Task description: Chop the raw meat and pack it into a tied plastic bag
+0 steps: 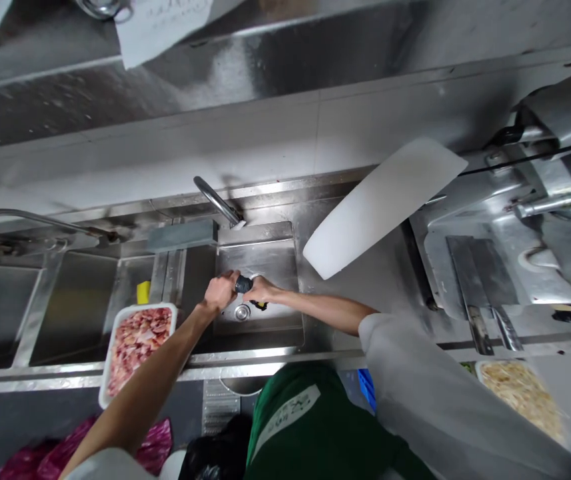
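Over the steel sink point(275, 257), both hands are close together on one dark cloth-like item point(243, 285). My left hand point(222, 291) is closed round its left end. My right hand point(262, 291) grips the right end, and a small black and yellow piece point(259, 305) shows below its fingers. What exactly the item is cannot be made out. Below the hands lies the round drain point(242, 312), and a curved metal faucet point(215, 199) stands behind them.
A white tray of cut raw meat point(140, 333) sits at the left, near a yellow sponge point(143, 292). A long white board point(385, 207) leans at the right. Two cleavers point(470, 287) lie on steel further right, above a container of pale shreds point(520, 393).
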A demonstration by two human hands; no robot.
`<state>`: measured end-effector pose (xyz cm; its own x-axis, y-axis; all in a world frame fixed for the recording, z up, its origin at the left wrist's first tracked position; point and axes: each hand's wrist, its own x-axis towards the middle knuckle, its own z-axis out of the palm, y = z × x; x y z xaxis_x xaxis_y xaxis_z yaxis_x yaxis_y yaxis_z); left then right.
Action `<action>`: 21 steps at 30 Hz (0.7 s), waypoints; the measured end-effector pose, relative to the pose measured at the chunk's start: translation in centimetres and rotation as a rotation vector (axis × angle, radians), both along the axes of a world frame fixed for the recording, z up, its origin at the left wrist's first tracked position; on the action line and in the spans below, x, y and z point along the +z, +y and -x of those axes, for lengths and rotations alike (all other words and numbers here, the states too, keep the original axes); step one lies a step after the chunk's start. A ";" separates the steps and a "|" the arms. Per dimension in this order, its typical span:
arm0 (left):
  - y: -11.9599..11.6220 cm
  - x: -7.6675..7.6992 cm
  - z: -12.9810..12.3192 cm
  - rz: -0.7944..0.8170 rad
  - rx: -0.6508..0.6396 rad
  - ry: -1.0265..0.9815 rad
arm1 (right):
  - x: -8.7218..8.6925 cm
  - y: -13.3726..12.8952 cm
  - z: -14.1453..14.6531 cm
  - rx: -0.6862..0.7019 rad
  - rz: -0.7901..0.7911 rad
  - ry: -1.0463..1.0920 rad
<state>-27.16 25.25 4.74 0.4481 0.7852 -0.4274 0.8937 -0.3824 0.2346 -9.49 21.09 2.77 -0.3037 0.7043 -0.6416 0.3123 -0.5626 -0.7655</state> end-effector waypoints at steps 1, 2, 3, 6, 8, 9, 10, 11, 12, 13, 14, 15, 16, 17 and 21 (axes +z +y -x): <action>-0.5 0.1 -0.6 0.033 0.064 0.024 | -0.6 0.3 -0.1 0.116 -0.118 -0.135; -1.2 0.0 -1.1 0.061 0.129 0.030 | -1.1 0.5 -0.3 0.221 -0.225 -0.249; -1.8 -0.2 -1.6 0.081 0.193 0.031 | -1.7 0.7 -0.5 0.304 -0.312 -0.330; -3.8 -1.4 -2.5 0.096 0.408 -0.018 | -2.9 0.9 -1.1 0.410 -0.442 -0.395; -5.1 -2.3 -2.9 0.119 0.604 -0.129 | -3.4 1.0 -1.5 0.494 -0.517 -0.429; -5.7 -2.7 -3.2 0.141 0.713 -0.217 | -3.6 1.0 -1.7 0.551 -0.569 -0.453; -6.3 -3.0 -3.5 0.175 0.837 -0.327 | -3.7 1.1 -1.9 0.609 -0.621 -0.475; -6.9 -3.3 -3.9 0.218 0.959 -0.441 | -3.9 1.2 -2.1 0.658 -0.666 -0.490; -7.6 -3.5 -4.4 0.263 1.065 -0.543 | -4.1 1.2 -2.2 0.694 -0.700 -0.496; -8.2 -3.6 -4.9 0.312 1.175 -0.652 | -4.2 1.3 -2.3 0.721 -0.732 -0.497; -8.8 -3.6 -5.5 0.360 1.269 -0.748 | -4.4 1.3 -2.5 0.743 -0.761 -0.496; -9.4 -3.6 -6.1 0.400 1.333 -0.816 | -4.6 1.4 -2.6 0.763 -0.789 -0.492; -9.9 -3.4 -6.7 0.428 1.365 -0.853 | -4.8 1.5 -2.7 0.783 -0.817 -0.484; -10.4 -3.2 -7.3 0.457 1.405 -0.902 | -5.0 1.5 -2.8 0.800 -0.842 -0.475; -11.1 -1.8 -8.8 0.572 1.519 -1.083 | -5.2 1.9 -3.0 0.814 -0.900 -0.443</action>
<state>-18.35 14.19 2.95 -0.1517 0.6007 -0.7850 -0.2300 0.7509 0.6191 -6.45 23.01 -2.42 -0.7313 0.6531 -0.1967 0.6432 0.5643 -0.5175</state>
